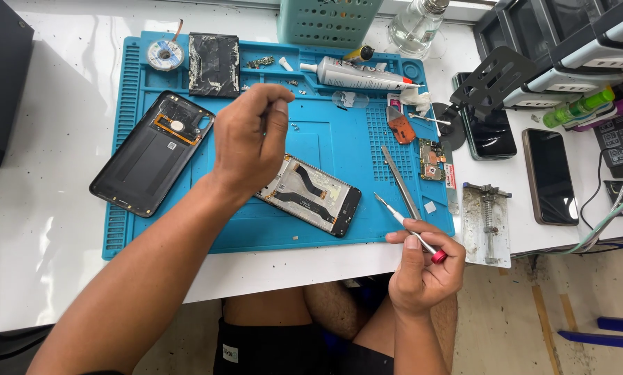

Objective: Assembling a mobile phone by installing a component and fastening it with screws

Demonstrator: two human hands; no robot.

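left hand [252, 135] pinches fingertips above the opened black phone frame [311, 194], hiding its upper corner; whatever it pinches is too small to see. right hand [422, 267] grips a slim red-capped metal screwdriver [410, 228].

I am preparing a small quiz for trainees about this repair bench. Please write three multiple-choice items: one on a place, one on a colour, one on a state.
1. Where does the opened phone frame lie?
A. on the blue work mat
B. on the floor
C. in the green basket

2. What colour is the end cap of the screwdriver?
A. yellow
B. red
C. white

3. What is the right hand doing?
A. resting flat and empty
B. gripping the glue tube
C. holding the screwdriver

Answers: 1 A, the frame rests on the mat below the left hand; 2 B, the cap at the thumb is red; 3 C, the fingers close around the shaft.
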